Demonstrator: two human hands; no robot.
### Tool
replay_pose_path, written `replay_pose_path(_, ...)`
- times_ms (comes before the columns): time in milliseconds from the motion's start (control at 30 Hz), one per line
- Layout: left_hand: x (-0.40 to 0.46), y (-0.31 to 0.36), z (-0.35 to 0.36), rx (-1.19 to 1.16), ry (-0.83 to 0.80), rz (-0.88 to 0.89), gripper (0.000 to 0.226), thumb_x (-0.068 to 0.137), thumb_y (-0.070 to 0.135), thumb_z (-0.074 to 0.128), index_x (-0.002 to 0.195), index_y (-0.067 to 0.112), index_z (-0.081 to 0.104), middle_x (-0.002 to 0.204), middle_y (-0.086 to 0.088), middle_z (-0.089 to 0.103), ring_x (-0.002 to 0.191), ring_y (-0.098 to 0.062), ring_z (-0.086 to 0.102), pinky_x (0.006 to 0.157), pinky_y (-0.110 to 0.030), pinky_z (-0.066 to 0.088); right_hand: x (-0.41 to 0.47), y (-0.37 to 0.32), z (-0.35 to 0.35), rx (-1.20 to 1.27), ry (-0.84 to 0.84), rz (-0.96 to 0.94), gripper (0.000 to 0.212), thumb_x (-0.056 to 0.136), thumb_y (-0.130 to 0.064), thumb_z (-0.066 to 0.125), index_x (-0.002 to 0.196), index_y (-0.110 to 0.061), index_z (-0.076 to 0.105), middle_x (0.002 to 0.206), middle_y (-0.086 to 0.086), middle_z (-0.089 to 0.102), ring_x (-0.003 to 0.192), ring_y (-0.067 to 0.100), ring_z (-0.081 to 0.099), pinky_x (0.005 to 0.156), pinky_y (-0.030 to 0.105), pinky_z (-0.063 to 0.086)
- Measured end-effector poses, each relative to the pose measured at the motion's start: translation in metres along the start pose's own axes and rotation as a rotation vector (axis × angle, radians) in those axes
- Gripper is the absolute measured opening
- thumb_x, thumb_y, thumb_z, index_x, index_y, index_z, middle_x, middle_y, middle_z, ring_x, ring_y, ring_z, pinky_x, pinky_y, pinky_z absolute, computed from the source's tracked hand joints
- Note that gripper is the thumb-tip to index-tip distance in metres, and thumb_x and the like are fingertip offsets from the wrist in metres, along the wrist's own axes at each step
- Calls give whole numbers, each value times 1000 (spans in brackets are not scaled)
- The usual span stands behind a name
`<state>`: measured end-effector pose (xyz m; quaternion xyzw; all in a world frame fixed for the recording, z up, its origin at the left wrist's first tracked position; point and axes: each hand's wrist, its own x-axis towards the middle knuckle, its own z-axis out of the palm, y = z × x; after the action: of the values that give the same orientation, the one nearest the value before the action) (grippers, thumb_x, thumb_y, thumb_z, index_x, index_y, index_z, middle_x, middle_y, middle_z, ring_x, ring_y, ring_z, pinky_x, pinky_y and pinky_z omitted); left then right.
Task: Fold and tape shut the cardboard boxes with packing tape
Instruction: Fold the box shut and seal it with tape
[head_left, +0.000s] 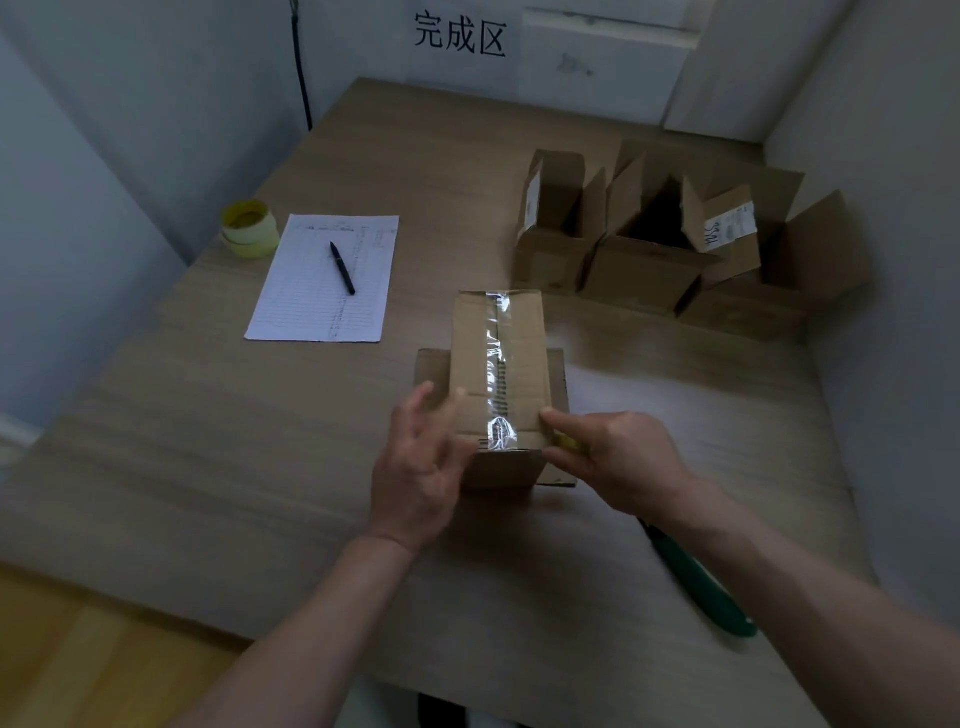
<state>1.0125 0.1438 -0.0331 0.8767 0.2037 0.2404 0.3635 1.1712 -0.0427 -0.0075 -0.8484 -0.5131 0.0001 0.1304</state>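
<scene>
A closed cardboard box (470, 364) stands mid-table, with a strip of clear packing tape (497, 374) running along its top seam and over the near edge. Flaps stick out on both sides beneath it. My left hand (421, 467) is at the box's near left corner with its fingers spread and blurred, gripping nothing. My right hand (618, 460) is at the near right corner, its forefinger touching the top edge. Its other fingers curl round a small yellow thing (569, 443), which is mostly hidden.
Three open cardboard boxes (644, 270) stand at the back right. A sheet of paper (311, 291) with a black pen (343, 268) lies at the left, beside yellow tape rolls (248, 228). A green-handled tool (701, 582) lies under my right forearm.
</scene>
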Motion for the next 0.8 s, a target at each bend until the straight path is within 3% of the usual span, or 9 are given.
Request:
replay_pose_path(33,5,-2,2,58,-116,96,53,87,36,66,138,26,53,152,-10,34,133,-26,43,100,-34,43,0,0,0,-2,12,-13,47,92,-53,59,132,-29,60,94,0,75,74,22,69,62,34,55)
replay_pose_path(100,15,-8,6,173,-307,220,54,86,39,67,137,27,55,160,-10,18,143,-39,25,110,-51,35,-2,0,2,-9,41,-34,47,90,-49,64,129,-25,63,92,2,76,71,23,70,58,34,55)
replay_pose_path(200,28,-14,9,243,-358,326,44,88,31,67,130,20,62,154,-14,30,135,-52,34,98,-63,43,-3,0,6,-23,74,-45,51,84,-47,72,126,-20,65,93,5,76,70,26,71,55,37,57)
replay_pose_path(300,33,-18,8,286,-343,408,44,91,40,56,128,18,65,149,-16,41,129,-51,44,89,-60,52,-3,0,11,-29,140,-60,49,80,-44,76,121,-17,68,86,5,76,63,24,70,51,31,54)
replay_pose_path(400,35,-16,6,240,-359,349,57,92,58,42,129,20,64,150,-9,41,132,-42,44,95,-54,51,-4,0,15,-43,181,-77,47,79,-45,74,117,-17,68,81,2,74,58,20,67,51,23,47)
replay_pose_path(533,33,-13,8,273,-326,381,52,94,52,44,128,18,64,148,-10,45,127,-35,51,91,-46,54,-4,1,16,-29,184,-70,47,78,-46,76,116,-19,67,81,2,74,59,21,68,52,25,49)
replay_pose_path(633,33,-13,6,324,-326,395,48,92,45,49,130,18,63,146,-12,47,125,-38,53,88,-48,56,-6,1,11,38,108,-4,53,88,-57,57,129,-23,58,91,2,73,73,22,68,65,29,48)
replay_pose_path(700,34,-10,2,406,-345,417,48,91,42,59,134,19,59,147,-12,46,127,-43,49,92,-56,51,-14,1,7,225,-6,94,58,93,-59,40,141,-28,46,103,-4,68,89,15,60,80,31,40)
replay_pose_path(800,34,1,-3,611,-409,373,59,86,47,65,140,30,50,154,-7,38,144,-44,21,107,-68,27,-26,6,2,426,-76,264,56,89,-46,50,143,-34,42,116,-10,61,105,9,51,93,31,39)
